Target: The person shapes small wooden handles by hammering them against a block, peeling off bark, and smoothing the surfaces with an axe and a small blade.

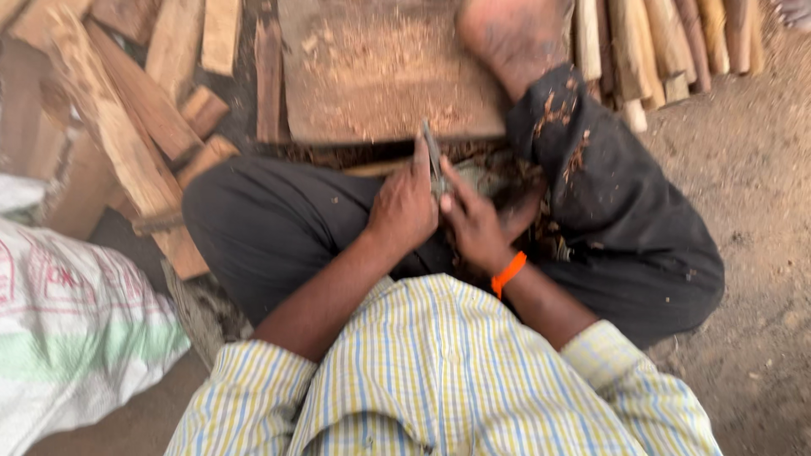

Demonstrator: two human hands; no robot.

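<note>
I sit cross-legged on the ground in dark trousers and a striped shirt. My left hand (pixel 404 207) and my right hand (pixel 475 226) meet in my lap, both closed around a thin grey metal blade (pixel 432 149) that sticks up between them. An orange band is on my right wrist. A flat wooden board (pixel 372 76) dusted with sawdust lies just beyond the hands. My bare foot (pixel 507 38) rests on its right end. The picture is blurred, so the blade's lower end is hidden by the fingers.
Rough wooden planks and blocks (pixel 127 110) are piled at the left. A row of pale shaped wooden sticks (pixel 659 46) lies at the top right. A white woven sack (pixel 68 329) sits at the lower left. Bare dirt ground (pixel 752 169) lies to the right.
</note>
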